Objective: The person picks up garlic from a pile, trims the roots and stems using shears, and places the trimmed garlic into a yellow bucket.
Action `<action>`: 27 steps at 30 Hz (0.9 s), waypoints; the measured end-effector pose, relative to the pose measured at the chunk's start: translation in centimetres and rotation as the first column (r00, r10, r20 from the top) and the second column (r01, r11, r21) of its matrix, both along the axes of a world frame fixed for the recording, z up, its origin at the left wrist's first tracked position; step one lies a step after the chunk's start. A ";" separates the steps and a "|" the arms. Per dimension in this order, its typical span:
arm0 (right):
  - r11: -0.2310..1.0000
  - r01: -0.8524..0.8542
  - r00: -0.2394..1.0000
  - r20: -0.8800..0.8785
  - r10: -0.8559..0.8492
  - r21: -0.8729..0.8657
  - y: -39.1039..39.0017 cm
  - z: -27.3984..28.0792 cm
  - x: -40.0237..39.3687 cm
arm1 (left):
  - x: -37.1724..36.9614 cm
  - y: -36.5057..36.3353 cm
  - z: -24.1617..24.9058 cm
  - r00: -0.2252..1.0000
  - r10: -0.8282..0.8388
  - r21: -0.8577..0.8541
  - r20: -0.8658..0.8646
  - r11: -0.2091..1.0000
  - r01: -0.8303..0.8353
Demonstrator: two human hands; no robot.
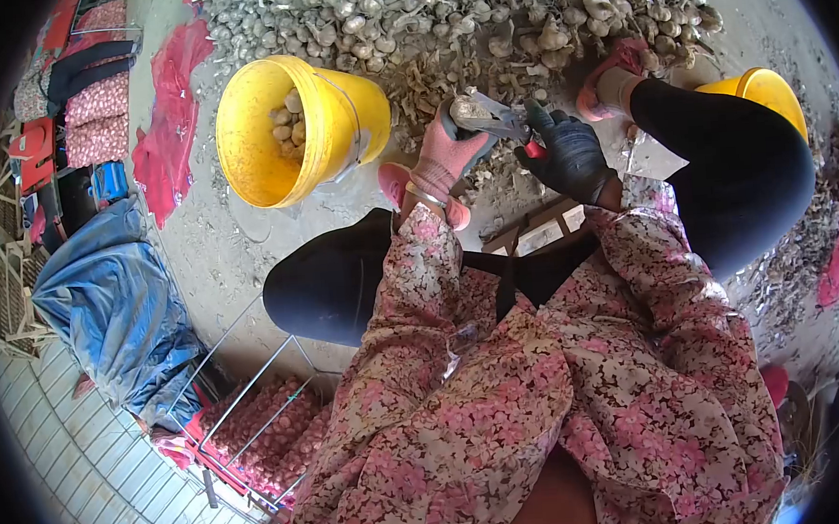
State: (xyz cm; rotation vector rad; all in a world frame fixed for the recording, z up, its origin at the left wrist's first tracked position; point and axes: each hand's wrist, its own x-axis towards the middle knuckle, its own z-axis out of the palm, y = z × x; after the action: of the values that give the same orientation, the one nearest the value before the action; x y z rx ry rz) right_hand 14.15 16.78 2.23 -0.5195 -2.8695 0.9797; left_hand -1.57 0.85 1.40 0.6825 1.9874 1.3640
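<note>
My left hand (444, 150), in a pink glove with grey on it, is closed around a garlic bulb (469, 110) in front of my lap. My right hand (574, 154), in a black glove, grips a pair of shears (505, 122); a bit of red handle shows by the thumb. The metal blades lie against the bulb or its stem, and I cannot make out which. Just beyond both hands, dry garlic stems and scraps (460, 63) cover the floor. A large heap of garlic bulbs (404, 13) spreads behind them.
A yellow bucket (348, 113) with several bulbs inside tilts at my left. Another yellow bucket (772, 96) stands behind my right knee. Red mesh sacks of garlic (257, 426), a metal frame (243, 354) and a blue tarp (119, 290) are at the left.
</note>
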 end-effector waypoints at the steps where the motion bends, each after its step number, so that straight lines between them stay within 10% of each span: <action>1: 1.000 0.001 1.000 0.008 -0.001 -0.003 -0.1 0.2 0.0 | 0.4 0.2 0.2 1.000 -0.001 -0.003 0.008 1.000 0.001; 5: 0.994 -0.007 0.997 0.078 0.016 -0.110 -0.6 -1.0 0.5 | 1.7 1.2 1.5 1.000 -0.004 -0.067 -0.013 0.998 0.003; 15: 0.970 -0.012 0.965 0.251 0.075 -0.243 -0.1 -4.5 -0.3 | -0.2 0.1 -3.1 0.741 0.134 -0.191 0.658 0.982 -0.008; 18: 0.946 0.108 0.942 0.335 0.001 -0.306 0.1 -5.1 -0.9 | 0.3 0.3 -3.5 0.534 0.078 -0.050 0.842 0.997 -0.067; 20: 0.895 0.167 0.967 0.248 -0.066 -0.414 -0.5 -7.1 -1.2 | 1.9 1.3 -3.0 0.012 -0.408 0.399 0.913 0.887 -0.234; 25: 0.812 0.184 0.983 0.120 -0.141 -0.554 -0.8 -9.3 -0.1 | 1.2 0.8 -3.1 0.192 -0.080 0.162 0.978 0.873 -0.460; 27: -0.107 0.597 0.755 0.601 -0.261 -0.795 -1.0 -6.9 -0.4 | -0.8 -0.3 -2.4 0.592 0.116 0.176 0.798 0.894 -0.412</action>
State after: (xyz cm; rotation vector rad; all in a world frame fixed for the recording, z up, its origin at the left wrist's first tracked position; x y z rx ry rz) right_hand 13.75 15.81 -4.70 -1.6074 -1.1727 2.6956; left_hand -2.39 0.56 -1.04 -0.1296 1.1635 1.8152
